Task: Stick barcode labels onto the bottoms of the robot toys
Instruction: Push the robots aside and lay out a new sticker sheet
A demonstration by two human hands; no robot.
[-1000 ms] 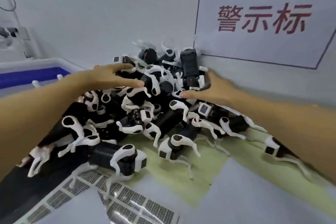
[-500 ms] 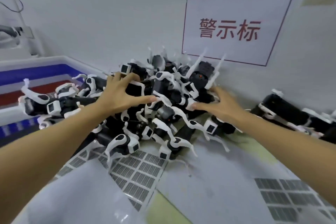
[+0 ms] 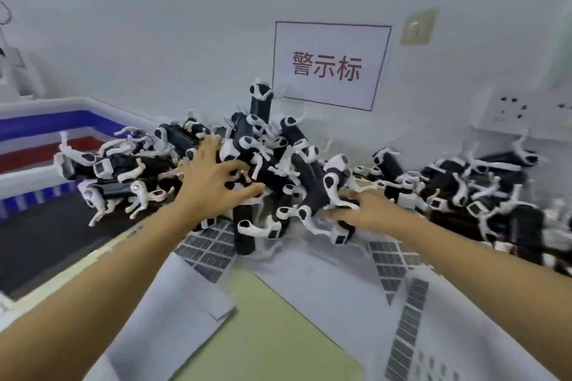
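A heap of black robot dog toys with white legs [image 3: 309,176] lies against the wall at the middle of the table. My left hand [image 3: 213,185] rests on the heap's left side with its fingers spread wide over the toys. Low at the heap's right side, my right hand [image 3: 362,210] presses against the toys with its fingers reaching in among them. More of the same toys spread to the right [image 3: 464,189] and to the left [image 3: 117,164]. Barcode label sheets lie on the table, one under the heap's front edge [image 3: 213,252] and one at the right [image 3: 391,269].
White paper sheets cover a green mat [image 3: 266,318] near me. A black belt [image 3: 46,235] and a blue and red striped tray [image 3: 46,127] lie at the left. On the wall hang a sign with red characters [image 3: 331,66] and a socket strip [image 3: 510,114].
The view has pulled back and more of the table shows. Both hands have drawn the heap toward me, and its front toys now lie on the label sheets.
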